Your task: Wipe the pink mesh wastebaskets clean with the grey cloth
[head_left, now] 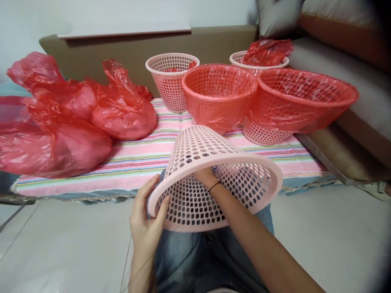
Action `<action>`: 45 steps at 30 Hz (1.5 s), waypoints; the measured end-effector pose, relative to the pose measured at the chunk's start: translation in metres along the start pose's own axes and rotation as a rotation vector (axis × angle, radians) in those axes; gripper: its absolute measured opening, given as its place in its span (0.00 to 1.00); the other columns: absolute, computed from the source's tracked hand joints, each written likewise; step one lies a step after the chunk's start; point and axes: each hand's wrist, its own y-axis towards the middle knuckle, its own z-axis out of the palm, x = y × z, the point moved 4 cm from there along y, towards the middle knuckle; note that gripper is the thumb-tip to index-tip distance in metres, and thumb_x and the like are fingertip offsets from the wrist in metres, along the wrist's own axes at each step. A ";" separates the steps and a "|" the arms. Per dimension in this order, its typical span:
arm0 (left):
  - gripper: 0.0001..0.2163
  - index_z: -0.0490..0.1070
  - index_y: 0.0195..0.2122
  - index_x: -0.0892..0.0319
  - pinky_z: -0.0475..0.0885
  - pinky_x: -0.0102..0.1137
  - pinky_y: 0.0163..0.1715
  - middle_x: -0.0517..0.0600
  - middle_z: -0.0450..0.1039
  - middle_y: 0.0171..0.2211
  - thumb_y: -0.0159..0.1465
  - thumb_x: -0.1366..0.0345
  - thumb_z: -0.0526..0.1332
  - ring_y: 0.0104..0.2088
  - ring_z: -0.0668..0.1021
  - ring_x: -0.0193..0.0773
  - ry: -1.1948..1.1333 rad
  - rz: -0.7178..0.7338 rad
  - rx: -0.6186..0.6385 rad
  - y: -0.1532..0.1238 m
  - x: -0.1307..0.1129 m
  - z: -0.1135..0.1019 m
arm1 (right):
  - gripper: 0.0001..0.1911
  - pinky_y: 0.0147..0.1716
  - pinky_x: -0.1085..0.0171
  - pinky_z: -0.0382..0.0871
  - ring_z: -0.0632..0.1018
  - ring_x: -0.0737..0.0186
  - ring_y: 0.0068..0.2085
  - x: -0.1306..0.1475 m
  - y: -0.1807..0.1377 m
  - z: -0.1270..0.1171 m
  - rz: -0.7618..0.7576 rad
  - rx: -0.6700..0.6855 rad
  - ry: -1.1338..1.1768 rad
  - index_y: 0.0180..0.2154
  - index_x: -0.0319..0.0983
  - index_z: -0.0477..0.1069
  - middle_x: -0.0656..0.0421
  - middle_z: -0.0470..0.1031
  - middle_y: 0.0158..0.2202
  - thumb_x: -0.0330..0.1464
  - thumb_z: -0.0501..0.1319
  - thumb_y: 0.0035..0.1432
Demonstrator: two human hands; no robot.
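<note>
A pale pink perforated plastic wastebasket [198, 162] lies tipped on its side over my lap, its mouth facing me. My left hand [151, 207] grips the left of its rim, thumb inside and fingers outside. Through the mouth reaches my right hand [204, 175], with a dark band round the wrist; its fingers are hidden deep in the basket. Just beyond stand two wastebaskets lined with red plastic bags, one in the middle [218, 99] and one at the right [275, 114].
Red plastic bags with bulging contents [67, 118] sit at the left on a striped cloth [131, 158]. Behind stand a pink basket [171, 85] with red plastic inside and another [235, 59] topped by a crumpled red bag [269, 52]. Grey cushions [342, 73] are stacked at the right.
</note>
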 end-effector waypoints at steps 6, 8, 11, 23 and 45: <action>0.24 0.67 0.58 0.52 0.71 0.42 0.61 0.56 0.74 0.57 0.62 0.60 0.70 0.58 0.77 0.45 -0.126 -0.256 -0.255 -0.066 0.058 0.018 | 0.27 0.69 0.46 0.56 0.62 0.49 0.70 0.004 -0.001 -0.003 -0.022 -0.013 -0.004 0.69 0.36 0.58 0.47 0.61 0.70 0.35 0.49 0.71; 0.23 0.65 0.58 0.52 0.70 0.44 0.63 0.57 0.72 0.60 0.64 0.61 0.68 0.61 0.75 0.46 -0.158 -0.211 -0.273 -0.067 0.057 0.022 | 0.27 0.69 0.46 0.56 0.61 0.49 0.70 0.007 -0.002 -0.006 -0.048 -0.022 -0.021 0.68 0.36 0.59 0.47 0.61 0.70 0.33 0.50 0.71; 0.21 0.65 0.59 0.49 0.68 0.45 0.64 0.55 0.69 0.63 0.65 0.64 0.66 0.63 0.73 0.47 -0.172 -0.096 -0.238 -0.052 0.038 0.024 | 0.26 0.69 0.46 0.55 0.62 0.49 0.69 0.013 -0.004 -0.019 -0.113 -0.034 -0.057 0.66 0.40 0.63 0.50 0.65 0.68 0.29 0.54 0.68; 0.16 0.73 0.54 0.51 0.73 0.40 0.55 0.49 0.77 0.50 0.64 0.63 0.66 0.51 0.79 0.43 -0.184 -0.159 -0.106 -0.008 0.005 0.036 | 0.25 0.69 0.41 0.42 0.64 0.48 0.63 0.020 0.009 -0.045 -0.177 0.042 -0.201 0.59 0.43 0.71 0.50 0.71 0.61 0.23 0.52 0.65; 0.16 0.73 0.53 0.51 0.70 0.46 0.61 0.50 0.76 0.48 0.64 0.63 0.66 0.52 0.78 0.43 -0.290 -0.224 -0.214 -0.017 0.008 0.049 | 0.14 0.58 0.53 0.64 0.77 0.53 0.54 0.014 -0.023 -0.038 -0.015 0.312 -0.074 0.51 0.36 0.74 0.49 0.79 0.52 0.34 0.57 0.69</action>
